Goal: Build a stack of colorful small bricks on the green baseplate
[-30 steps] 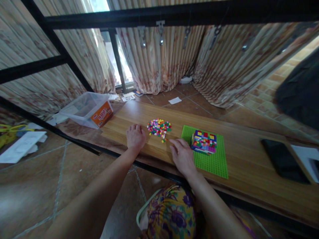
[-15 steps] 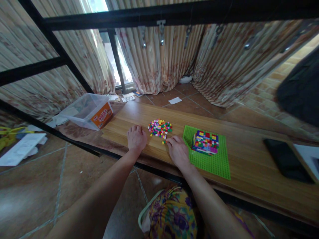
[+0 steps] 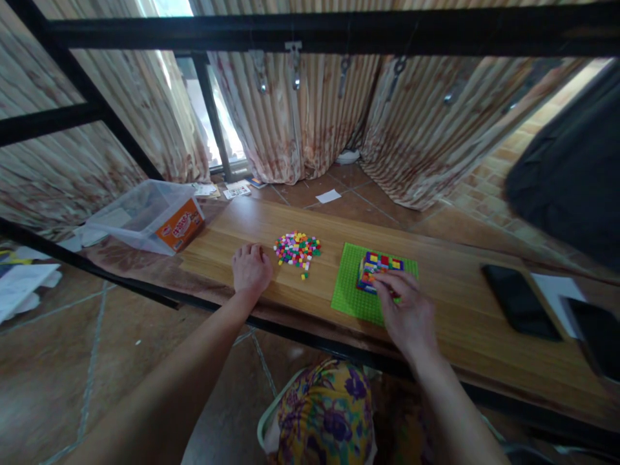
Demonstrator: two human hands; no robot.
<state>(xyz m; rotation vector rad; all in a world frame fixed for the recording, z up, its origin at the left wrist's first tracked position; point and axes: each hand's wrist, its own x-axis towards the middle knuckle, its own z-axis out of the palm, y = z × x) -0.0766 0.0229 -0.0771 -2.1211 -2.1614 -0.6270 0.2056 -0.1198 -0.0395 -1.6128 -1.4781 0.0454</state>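
My left hand (image 3: 252, 268) rests on the wooden table with its fingers curled in, left of a loose pile of small coloured building bricks (image 3: 296, 248). Nothing shows in that hand. Over on the green baseplate (image 3: 349, 294) stands a block built of many coloured bricks (image 3: 371, 261), with yellow, red and blue on its top. My right hand (image 3: 407, 310) reaches onto this block, thumb and forefinger pinched at its top. A small brick seems to be between the fingertips, mostly hidden. The hand covers the block's right front part. One green-and-yellow bit (image 3: 304, 276) lies apart from the pile.
A clear plastic bin (image 3: 145, 216) with an orange label stands beyond the table's left end. Two dark phones lie to the right, the nearer phone (image 3: 520, 302) beside a white paper (image 3: 557, 300). A black metal bar (image 3: 310, 339) runs along the table's front edge.
My right hand has gone from the loose pile rightward to the top of the brick block. My left hand stays beside the pile. The whole view has shifted a little to the right.
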